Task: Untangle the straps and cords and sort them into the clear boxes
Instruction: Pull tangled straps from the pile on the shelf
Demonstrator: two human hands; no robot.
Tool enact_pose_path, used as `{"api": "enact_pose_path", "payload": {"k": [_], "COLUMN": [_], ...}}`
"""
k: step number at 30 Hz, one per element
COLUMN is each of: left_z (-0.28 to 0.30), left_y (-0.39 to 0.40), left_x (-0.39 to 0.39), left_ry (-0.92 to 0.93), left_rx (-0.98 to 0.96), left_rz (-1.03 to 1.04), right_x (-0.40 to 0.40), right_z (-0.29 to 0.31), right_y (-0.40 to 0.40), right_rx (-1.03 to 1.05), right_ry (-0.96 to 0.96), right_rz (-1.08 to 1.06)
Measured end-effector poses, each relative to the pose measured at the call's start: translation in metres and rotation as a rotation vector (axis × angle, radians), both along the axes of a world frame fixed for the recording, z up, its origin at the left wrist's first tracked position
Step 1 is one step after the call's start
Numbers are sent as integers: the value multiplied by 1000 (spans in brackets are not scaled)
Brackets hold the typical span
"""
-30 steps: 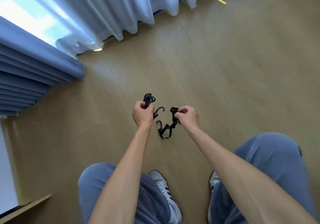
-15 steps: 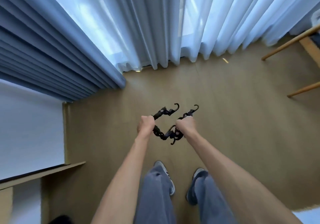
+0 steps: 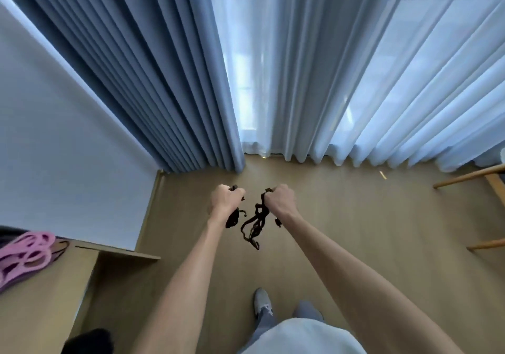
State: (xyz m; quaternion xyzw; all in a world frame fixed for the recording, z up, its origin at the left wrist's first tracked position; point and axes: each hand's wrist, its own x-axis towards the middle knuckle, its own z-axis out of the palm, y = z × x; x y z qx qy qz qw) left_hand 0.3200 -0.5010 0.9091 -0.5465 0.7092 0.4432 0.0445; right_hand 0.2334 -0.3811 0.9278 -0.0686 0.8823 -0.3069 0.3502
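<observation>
Black tangled straps (image 3: 255,223) hang in the air over the wood floor (image 3: 369,244), dangling toward six o'clock from the right hand (image 3: 280,199), whose fingers are curled tight around their upper end. At nine o'clock of that tangle, slightly apart, the left hand (image 3: 225,199) grips a second dark bundle (image 3: 232,218) that pokes out below its fist. Farther out, pink bands (image 3: 26,255) lie on a wooden table (image 3: 82,266) at eight o'clock, and blue curtains (image 3: 169,80) hang at twelve.

Your hands (image 3: 254,200) cover the cords' (image 3: 255,225) upper ends; left of them, the pink straps (image 3: 24,255) run off frame.
</observation>
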Motion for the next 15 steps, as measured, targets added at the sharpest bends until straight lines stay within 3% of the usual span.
{"api": "enact_pose_path", "payload": {"k": [4,7,12,15], "left_z": [31,53,83,94], "left_y": [-37,-66,-118,-146], "left_x": [49,90,156,191], "left_ry": [-63,-30,59,109], "left_rx": [-312,-438,-561,-629], "left_rz": [-123,-132,-18,108], "right_x": [36,61,102,124], "right_z": [25,43,74,91], "right_y": [-52,-96,-170,-215], "right_rx": [-156,-220,-356,-414], "right_ry": [53,160,368,393], "right_rz": [150,284,454,572]}}
